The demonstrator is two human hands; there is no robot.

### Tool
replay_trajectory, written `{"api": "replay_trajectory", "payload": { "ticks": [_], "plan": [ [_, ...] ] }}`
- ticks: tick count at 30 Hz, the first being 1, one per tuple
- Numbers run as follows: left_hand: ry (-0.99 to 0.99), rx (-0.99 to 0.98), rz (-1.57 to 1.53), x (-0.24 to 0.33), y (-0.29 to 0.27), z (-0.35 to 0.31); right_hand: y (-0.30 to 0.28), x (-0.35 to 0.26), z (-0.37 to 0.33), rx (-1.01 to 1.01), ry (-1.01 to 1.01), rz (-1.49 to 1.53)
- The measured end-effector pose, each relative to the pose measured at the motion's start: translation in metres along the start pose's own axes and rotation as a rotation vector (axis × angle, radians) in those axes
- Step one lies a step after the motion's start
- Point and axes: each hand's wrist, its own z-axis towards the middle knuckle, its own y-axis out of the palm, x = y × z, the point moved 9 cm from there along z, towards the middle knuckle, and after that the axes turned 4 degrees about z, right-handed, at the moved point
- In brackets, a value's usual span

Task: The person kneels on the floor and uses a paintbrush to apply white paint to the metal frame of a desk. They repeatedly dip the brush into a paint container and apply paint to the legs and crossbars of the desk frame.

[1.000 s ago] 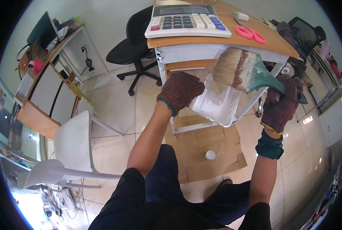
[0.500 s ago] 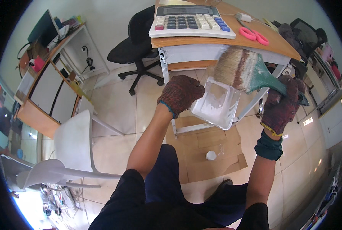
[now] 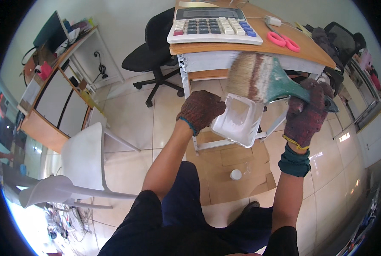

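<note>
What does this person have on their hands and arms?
The left hand wears a dark reddish-brown knitted glove, teal-edged at the wrist. The right hand has a similar glove, yellow-edged, above a dark green band. Black sleeves end near the elbows.

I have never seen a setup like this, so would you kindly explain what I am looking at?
There is no machine here, only a person's two hands, filmed by the left one of two fisheye cameras worn on the head, looking down. The gloved left hand grips the edge of a white tray; the gloved right hand holds a wide brush by its green handle. On the wooden desk lie a calculator, pink-handled scissors and a white adapter.
</note>
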Motion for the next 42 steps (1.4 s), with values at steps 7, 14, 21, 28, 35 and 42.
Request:
{"api": "replay_trajectory", "payload": {
  "ticks": [7, 14, 21, 28, 35, 42],
  "plan": [
    [0.124, 0.025, 0.225, 0.006, 0.01, -0.01, -0.018, 0.003, -0.004, -0.007, 0.054, -0.036],
    [0.127, 0.019, 0.208, 0.006, 0.01, -0.011, 0.038, 0.01, -0.023, 0.008, 0.473, 0.564],
    [-0.137, -0.152, 0.058, -0.025, 0.033, -0.02, -0.006, 0.019, -0.017, 0.2, 0.439, 0.424],
    [-0.098, -0.063, -0.01, -0.011, 0.023, -0.017, 0.04, -0.004, -0.03, 0.06, 0.51, 0.663],
    [0.106, -0.051, 0.216, 0.004, 0.025, -0.027, 0.039, 0.004, -0.035, 0.086, 0.531, 0.542],
    [0.192, 0.069, 0.193, 0.01, 0.028, -0.032, 0.04, -0.003, -0.034, 0.031, 0.494, 0.733]
  ]
}}
